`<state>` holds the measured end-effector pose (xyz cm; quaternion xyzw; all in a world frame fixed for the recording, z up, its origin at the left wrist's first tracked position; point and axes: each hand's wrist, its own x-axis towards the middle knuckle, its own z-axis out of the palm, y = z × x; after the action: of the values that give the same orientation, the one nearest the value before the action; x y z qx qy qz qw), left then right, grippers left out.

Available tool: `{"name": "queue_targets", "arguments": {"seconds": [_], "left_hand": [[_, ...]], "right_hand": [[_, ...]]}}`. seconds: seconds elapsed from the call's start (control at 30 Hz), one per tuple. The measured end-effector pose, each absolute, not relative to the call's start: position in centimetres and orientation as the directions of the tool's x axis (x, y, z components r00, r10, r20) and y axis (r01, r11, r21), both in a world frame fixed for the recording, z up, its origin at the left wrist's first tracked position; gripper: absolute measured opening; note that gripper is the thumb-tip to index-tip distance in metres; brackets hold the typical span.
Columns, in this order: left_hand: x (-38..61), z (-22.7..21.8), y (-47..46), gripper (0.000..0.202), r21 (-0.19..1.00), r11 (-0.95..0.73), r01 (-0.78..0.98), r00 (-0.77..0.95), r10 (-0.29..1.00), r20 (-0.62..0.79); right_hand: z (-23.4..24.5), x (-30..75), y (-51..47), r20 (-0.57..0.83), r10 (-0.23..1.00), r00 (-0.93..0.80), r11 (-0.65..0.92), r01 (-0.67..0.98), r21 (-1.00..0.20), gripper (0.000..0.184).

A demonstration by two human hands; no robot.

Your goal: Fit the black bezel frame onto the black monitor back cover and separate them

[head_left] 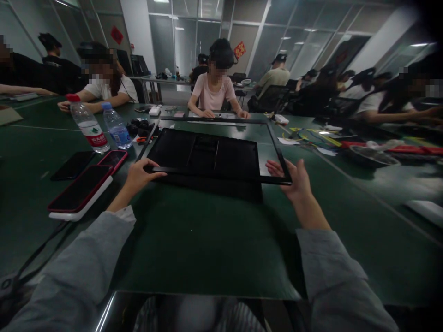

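Observation:
A thin black rectangular frame (277, 148), like a screen bezel, is held level above the green table (207, 244) in both my hands. My left hand (139, 176) pinches its near left corner between thumb and fingers. At the near right corner, my right hand (296, 180) supports the frame, with the thumb up outside and the fingers reaching under and inside it. Beneath, seen through the frame's opening, is a black panel (237, 157) with raised ridges across its middle. Dark on dark hides whether frame and panel touch.
To the left stand a red-capped bottle (92, 131) and a blue-capped bottle (117, 129), with a red-edged phone (81, 189) on a white block nearby. Coloured cables (311, 137) and a dark round dish (374, 157) lie right. Opposite sits a person in pink (214, 90).

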<state>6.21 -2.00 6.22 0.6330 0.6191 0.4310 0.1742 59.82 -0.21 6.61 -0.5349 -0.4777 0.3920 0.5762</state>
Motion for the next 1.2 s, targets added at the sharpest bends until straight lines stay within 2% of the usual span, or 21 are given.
{"name": "queue_targets", "arguments": {"seconds": [0.1, 0.17, 0.3, 0.4, 0.5, 0.7, 0.97, 1.03, 1.1, 1.2], "left_hand": [[6.0, 5.9, -1.9, 0.045, 0.714, -0.192, 0.673, -0.100, 0.933, 0.345], [5.6, 5.3, -1.6, 0.046, 0.688, -0.198, 0.698, -0.083, 0.932, 0.353], [4.7, 4.1, -0.8, 0.045, 0.649, -0.230, 0.725, -0.004, 0.941, 0.338], [4.1, 3.5, -0.4, 0.046, 0.611, -0.271, 0.744, 0.042, 0.931, 0.362], [3.8, 3.1, -0.1, 0.047, 0.578, -0.342, 0.741, 0.092, 0.905, 0.416], [3.4, 2.7, 0.2, 0.046, 0.535, -0.386, 0.751, 0.149, 0.889, 0.432], [2.6, 2.3, 0.6, 0.047, 0.540, -0.398, 0.741, 0.200, 0.899, 0.389], [2.2, 2.0, 0.9, 0.051, 0.543, -0.382, 0.748, 0.146, 0.893, 0.426], [1.7, 1.6, 1.2, 0.058, 0.590, -0.315, 0.744, 0.007, 0.886, 0.464], [1.2, 1.0, 1.5, 0.065, 0.708, -0.163, 0.687, -0.190, 0.900, 0.392]], "right_hand": [[6.5, 59.4, -0.7, 0.187, 0.962, 0.200, 0.156, 0.163, -0.974, 0.081], [5.4, 58.8, -0.6, 0.269, 0.943, 0.199, 0.203, 0.297, -0.933, 0.082], [2.7, 57.7, 0.2, 0.463, 0.872, 0.158, 0.298, 0.580, -0.758, 0.078], [1.4, 57.1, 0.4, 0.505, 0.846, 0.169, 0.254, 0.705, -0.662, 0.075], [0.7, 56.6, 0.2, 0.484, 0.851, 0.201, 0.195, 0.736, -0.648, 0.074], [-0.1, 56.0, -0.1, 0.461, 0.861, 0.215, 0.157, 0.750, -0.643, 0.073], [-0.2, 54.9, -0.7, 0.458, 0.864, 0.210, 0.170, 0.734, -0.657, 0.073], [-0.3, 54.7, -0.8, 0.452, 0.866, 0.216, 0.161, 0.734, -0.660, 0.074], [-0.4, 54.6, -0.8, 0.445, 0.865, 0.233, 0.140, 0.738, -0.660, 0.075], [-0.2, 54.8, -0.5, 0.452, 0.854, 0.257, 0.126, 0.741, -0.660, 0.073]]}}
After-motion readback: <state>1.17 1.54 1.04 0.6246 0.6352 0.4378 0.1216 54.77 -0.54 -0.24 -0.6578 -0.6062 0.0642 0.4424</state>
